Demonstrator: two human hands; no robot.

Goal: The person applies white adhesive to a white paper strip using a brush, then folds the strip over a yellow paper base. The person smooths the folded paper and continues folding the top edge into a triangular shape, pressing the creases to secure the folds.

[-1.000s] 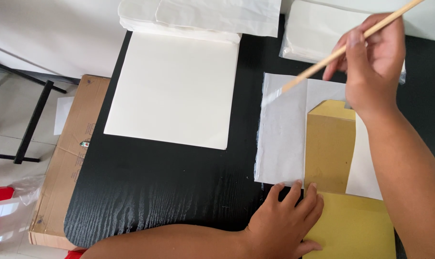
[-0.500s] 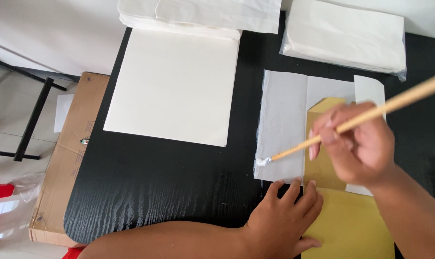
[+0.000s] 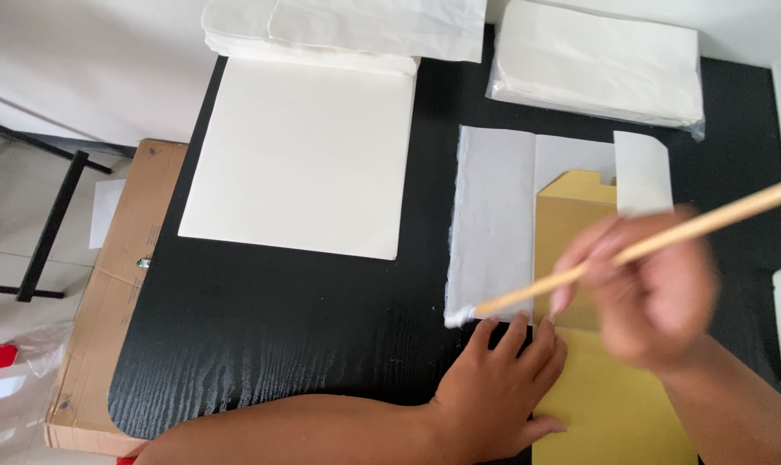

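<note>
Pinching a wooden brush (image 3: 632, 250), the right hand's (image 3: 657, 293) grip sits mid-handle — bristles touching white paper's (image 3: 494, 224) corner.

The bench (image 3: 278, 344) is black with a pale wood-grain pattern. At 11 o'clock lies a plain cream sheet (image 3: 304, 155). At 3 o'clock, a white translucent paper (image 3: 494, 224) overlaps a mustard-yellow card (image 3: 614, 405). The brush (image 3: 632, 251) has a light tan wooden handle and a white tip. At 9 o'clock sits a brown cardboard box (image 3: 106, 301).
</note>
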